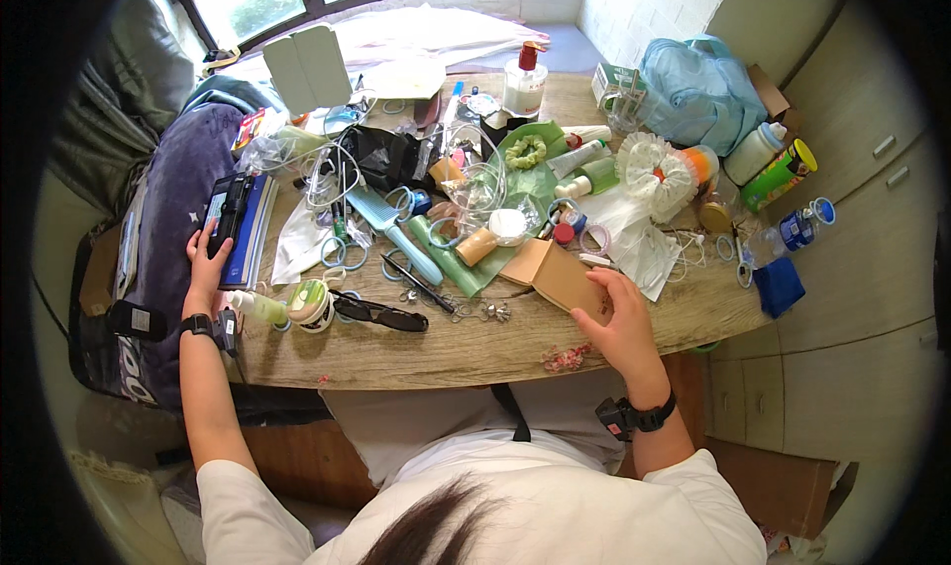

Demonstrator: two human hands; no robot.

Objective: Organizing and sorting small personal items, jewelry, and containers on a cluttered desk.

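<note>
My left hand (205, 265) reaches out to the left edge of the wooden table (466, 352) and grips a black box-like device (227, 211) that lies on a blue book (250, 238). My right hand (619, 325) rests flat on a tan folded wallet (555, 271) near the table's front edge, fingers spread over it. Each wrist carries a black strapped band. Black sunglasses (381, 314) and a small green and white jar (310, 305) lie between the two hands.
The table is crowded: a light blue comb (394, 231), a green tray (530, 184), a pump bottle (524, 82), a blue plastic bag (698, 92), bottles and a green can (780, 175) at right. A purple blanket (178, 208) lies left. Cabinets stand right.
</note>
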